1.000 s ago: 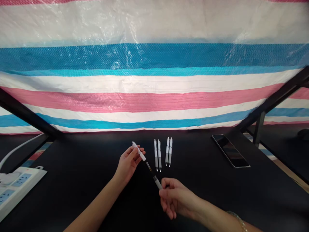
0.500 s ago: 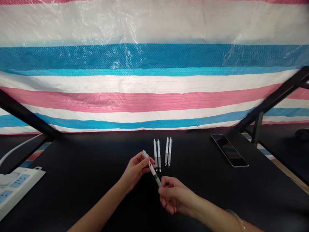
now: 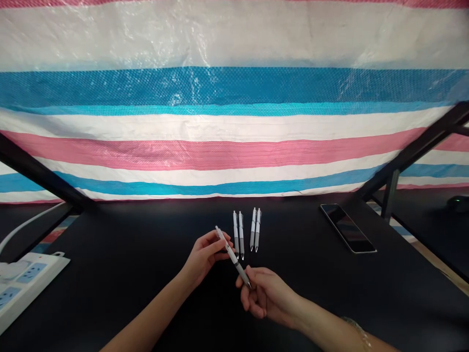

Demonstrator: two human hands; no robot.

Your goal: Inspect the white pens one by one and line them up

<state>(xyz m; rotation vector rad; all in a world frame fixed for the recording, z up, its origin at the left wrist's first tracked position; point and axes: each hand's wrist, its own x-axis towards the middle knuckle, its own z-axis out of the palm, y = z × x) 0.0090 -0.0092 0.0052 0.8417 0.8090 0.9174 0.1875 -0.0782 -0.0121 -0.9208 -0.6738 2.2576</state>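
A white pen (image 3: pixel 230 253) with a grey grip slants between my two hands over the black table (image 3: pixel 120 259). My left hand (image 3: pixel 205 255) pinches its upper white barrel. My right hand (image 3: pixel 264 294) is closed on the lower grey tip end. Just behind the hands several matching white pens (image 3: pixel 246 232) lie side by side in two pairs, tips toward me.
A dark phone (image 3: pixel 347 228) lies flat at the right. A white power strip (image 3: pixel 22 287) with a white cable sits at the left edge. Black frame bars slant at both sides, and a striped blue, pink and white tarp hangs behind the table.
The pen was in two parts pulled apart, with the refill showing. My left hand has moved right and down, bringing the barrel onto the tip part, so the pen now looks whole.
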